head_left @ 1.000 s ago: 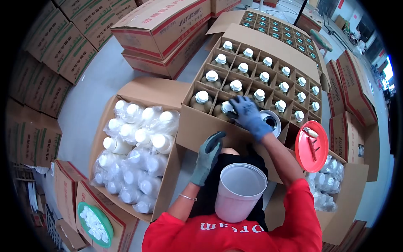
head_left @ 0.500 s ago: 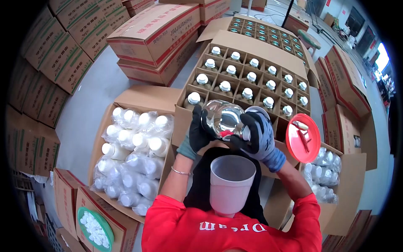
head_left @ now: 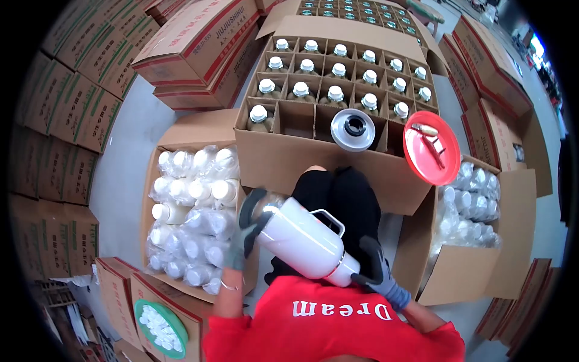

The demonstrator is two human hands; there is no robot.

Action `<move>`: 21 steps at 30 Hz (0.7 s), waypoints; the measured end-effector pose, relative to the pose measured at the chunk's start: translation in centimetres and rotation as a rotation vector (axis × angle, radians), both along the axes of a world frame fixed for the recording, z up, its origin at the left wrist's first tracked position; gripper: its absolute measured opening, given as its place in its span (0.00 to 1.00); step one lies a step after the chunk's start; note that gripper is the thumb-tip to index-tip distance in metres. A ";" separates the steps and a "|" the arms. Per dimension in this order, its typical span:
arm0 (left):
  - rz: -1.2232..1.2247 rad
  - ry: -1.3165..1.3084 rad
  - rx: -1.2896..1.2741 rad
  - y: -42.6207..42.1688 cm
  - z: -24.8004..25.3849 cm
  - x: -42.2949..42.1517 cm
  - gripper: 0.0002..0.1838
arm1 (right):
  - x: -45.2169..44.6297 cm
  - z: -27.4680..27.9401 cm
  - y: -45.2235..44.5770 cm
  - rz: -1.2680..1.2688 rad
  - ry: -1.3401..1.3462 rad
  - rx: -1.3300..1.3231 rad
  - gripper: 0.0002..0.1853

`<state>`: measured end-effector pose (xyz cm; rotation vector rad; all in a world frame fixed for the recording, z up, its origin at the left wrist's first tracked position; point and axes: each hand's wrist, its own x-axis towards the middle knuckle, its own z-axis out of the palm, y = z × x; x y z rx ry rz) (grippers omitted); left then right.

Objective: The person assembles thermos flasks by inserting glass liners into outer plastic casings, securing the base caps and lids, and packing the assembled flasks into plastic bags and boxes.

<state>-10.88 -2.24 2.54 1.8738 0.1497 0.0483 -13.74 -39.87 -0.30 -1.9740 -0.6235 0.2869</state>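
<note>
A white thermos casing with a side handle lies tilted across my lap, its narrow neck end towards the lower right. At its wide end, part of a shiny silver glass liner shows. My left hand, in a dark-palmed glove, curls around that end and the liner. Beside the narrow end is my right hand, gloved too, with thumb and fingers apart; the thumb reaches the neck, though firm contact is unclear. A white ring-shaped part with a black centre rests on the front edge of the divided carton.
The divided carton ahead holds several white-capped bottles. A red plate with small tools sits at its right corner. Cartons of bagged white parts stand left and right. A green basin holds small white pieces.
The silver liner has moved from above the carton edge down to the casing's wide end. The casing has gone from upright to tilted, and both hands have come down. The view has shifted.
</note>
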 end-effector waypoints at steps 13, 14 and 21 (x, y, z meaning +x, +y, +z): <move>-0.066 -0.031 0.186 2.0 -12.2 -9.1 0.34 | 4.6 6.1 2.8 0.476 -0.951 -0.103 0.39; -0.048 -0.054 0.190 2.1 -12.7 -9.2 0.33 | 4.3 6.2 2.2 0.460 -1.029 -0.136 0.35; -0.231 0.031 0.186 3.2 -13.5 -8.7 0.33 | 5.0 3.5 3.0 0.348 -0.079 0.109 0.50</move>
